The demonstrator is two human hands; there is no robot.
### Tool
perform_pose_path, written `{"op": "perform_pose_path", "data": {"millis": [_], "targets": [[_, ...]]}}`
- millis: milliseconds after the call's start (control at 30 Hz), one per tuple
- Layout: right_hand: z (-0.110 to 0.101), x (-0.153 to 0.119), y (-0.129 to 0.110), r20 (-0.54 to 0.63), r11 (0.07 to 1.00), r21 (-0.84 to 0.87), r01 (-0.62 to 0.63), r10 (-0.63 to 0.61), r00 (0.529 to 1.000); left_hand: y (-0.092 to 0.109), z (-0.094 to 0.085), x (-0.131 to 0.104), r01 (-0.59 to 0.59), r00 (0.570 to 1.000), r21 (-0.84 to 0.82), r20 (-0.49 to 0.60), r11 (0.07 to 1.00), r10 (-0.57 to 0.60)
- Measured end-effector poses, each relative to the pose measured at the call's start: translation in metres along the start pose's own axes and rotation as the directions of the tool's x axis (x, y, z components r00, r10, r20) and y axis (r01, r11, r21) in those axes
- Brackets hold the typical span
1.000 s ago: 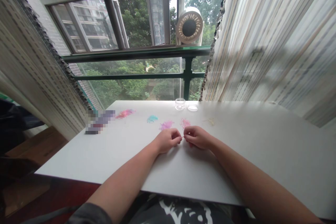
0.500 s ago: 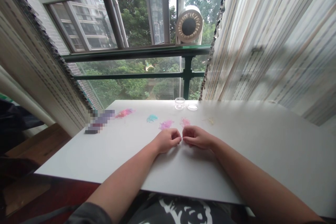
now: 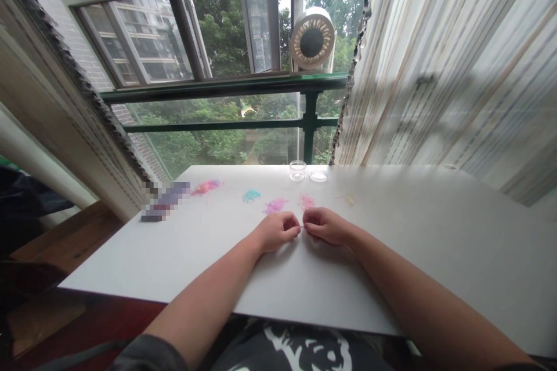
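Note:
My left hand (image 3: 278, 231) and my right hand (image 3: 325, 225) rest on the white table (image 3: 391, 255), fingertips pinched together facing each other. Between them they hold a tiny thin piece (image 3: 301, 226), too small to identify. Just beyond my hands lie small heaps of coloured bits: a purple-pink pile (image 3: 275, 205), a pink pile (image 3: 306, 201), a teal pile (image 3: 252, 195), a red-pink pile (image 3: 207, 186) and a pale yellow pile (image 3: 349, 199).
A small clear jar (image 3: 298, 170) and its lid (image 3: 318, 176) stand at the table's far edge. A dark blurred object (image 3: 164, 199) lies at the left. A white round fan (image 3: 312, 40) sits on the green window rail (image 3: 217, 88). Striped curtains (image 3: 456, 64) hang on the right.
My hands stay pinched together in the same place. The view has shifted slightly.

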State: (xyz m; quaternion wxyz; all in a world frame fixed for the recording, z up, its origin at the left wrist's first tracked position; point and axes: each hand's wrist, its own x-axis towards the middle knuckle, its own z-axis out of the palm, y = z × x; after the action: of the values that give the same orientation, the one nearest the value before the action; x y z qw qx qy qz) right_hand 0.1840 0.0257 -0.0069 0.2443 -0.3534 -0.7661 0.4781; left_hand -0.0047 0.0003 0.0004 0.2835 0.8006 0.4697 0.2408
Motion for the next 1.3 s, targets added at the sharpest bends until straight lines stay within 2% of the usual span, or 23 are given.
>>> {"op": "perform_pose_path", "data": {"millis": [233,500,800,1033,1167,1300], "targets": [[-0.001,0.000,0.000,-0.010,1.000,0.003,-0.025,0.025,1.000,-0.004,0.001,0.001,0.000,1.000,-0.050,0.012,0.999,0.001],[0.000,0.001,0.000,-0.029,1.000,-0.001,0.004,-0.004,1.000,-0.013,-0.001,0.004,-0.051,0.993,0.032,-0.101,0.998,0.053],[0.000,0.000,-0.001,-0.035,1.000,-0.001,0.006,-0.006,0.999,-0.013,-0.007,0.006,-0.017,0.993,-0.004,-0.119,1.000,0.016],[0.000,0.001,0.001,-0.043,1.000,-0.029,0.008,-0.009,0.999,-0.009,-0.003,0.003,-0.045,0.998,-0.004,-0.046,0.999,0.044],[0.001,0.002,0.003,-0.033,1.000,-0.032,-0.003,0.001,0.999,-0.012,-0.004,0.003,-0.052,0.995,0.023,-0.086,0.998,0.053],[0.001,0.002,0.004,-0.044,1.000,-0.026,-0.010,0.009,0.999,-0.026,-0.017,0.010,0.033,0.972,0.136,-0.236,0.990,0.000]]}}
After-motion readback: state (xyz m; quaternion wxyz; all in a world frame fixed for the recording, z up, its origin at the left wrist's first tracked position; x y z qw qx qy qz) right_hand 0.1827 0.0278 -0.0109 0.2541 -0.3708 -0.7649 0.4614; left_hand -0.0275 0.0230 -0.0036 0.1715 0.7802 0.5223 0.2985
